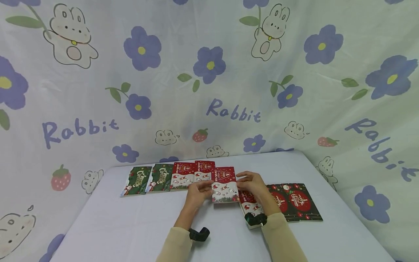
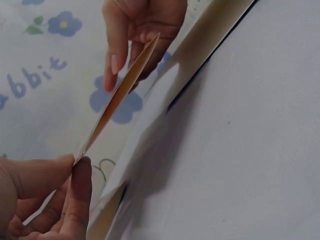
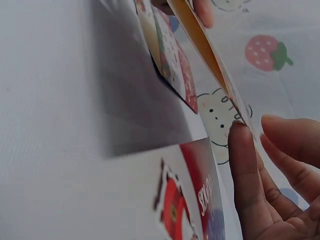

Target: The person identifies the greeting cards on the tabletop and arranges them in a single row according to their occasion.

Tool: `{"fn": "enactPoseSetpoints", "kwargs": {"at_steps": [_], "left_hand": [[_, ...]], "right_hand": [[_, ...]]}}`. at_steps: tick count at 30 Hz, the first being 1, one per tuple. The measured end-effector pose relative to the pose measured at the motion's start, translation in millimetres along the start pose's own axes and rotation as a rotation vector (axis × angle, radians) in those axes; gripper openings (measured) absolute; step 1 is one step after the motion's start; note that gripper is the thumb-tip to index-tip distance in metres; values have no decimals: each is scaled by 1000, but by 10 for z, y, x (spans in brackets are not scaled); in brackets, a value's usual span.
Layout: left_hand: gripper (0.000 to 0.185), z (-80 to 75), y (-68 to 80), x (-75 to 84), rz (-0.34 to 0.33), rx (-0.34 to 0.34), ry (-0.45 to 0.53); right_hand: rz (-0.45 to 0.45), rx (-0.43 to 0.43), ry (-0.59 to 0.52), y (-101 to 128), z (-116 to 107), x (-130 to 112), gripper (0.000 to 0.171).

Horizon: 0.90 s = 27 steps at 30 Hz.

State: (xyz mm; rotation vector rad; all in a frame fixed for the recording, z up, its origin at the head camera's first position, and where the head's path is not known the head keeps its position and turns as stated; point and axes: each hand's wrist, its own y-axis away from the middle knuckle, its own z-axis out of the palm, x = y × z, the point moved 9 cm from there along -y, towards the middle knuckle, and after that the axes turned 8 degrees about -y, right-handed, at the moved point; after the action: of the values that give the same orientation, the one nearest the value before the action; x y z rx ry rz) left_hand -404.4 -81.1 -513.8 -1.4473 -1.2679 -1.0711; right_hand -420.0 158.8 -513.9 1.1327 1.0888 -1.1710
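— Hands? 
— Left hand (image 1: 198, 193) and right hand (image 1: 253, 185) each pinch one side edge of a red-and-white card (image 1: 224, 185); both grips closed on it.
— Location? 
— Lifted above the bench (image 1: 131, 225) centre, near the card row (image 1: 163, 177) along the far edge.

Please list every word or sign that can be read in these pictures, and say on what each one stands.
"Rabbit": printed several times in purple on the backdrop cloth.
"Christmas" (probably "Merry Christmas"): on the green cards, small and only partly legible.
The black cards carry similar script, too small to read.
Red card, held by left hand and right hand: lettering too small to read.
Right wrist view: white letters on a red card, too blurred to read.
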Motion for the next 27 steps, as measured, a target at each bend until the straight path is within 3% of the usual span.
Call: {"fn": "enactPoseSetpoints", "kwargs": {"at_steps": [5,15,27], "left_hand": [[32,-40,-15,-33,-8,8,16],[32,-71,-37,-72,-28,18,25],[29,-73,-43,-108,-38,32,-13]], "right_hand": [[-3,-11,12,13,57,-12,28],[-22,-72,95,47,145,-53,31],[3,-47,108,26,130,33,26]]}}
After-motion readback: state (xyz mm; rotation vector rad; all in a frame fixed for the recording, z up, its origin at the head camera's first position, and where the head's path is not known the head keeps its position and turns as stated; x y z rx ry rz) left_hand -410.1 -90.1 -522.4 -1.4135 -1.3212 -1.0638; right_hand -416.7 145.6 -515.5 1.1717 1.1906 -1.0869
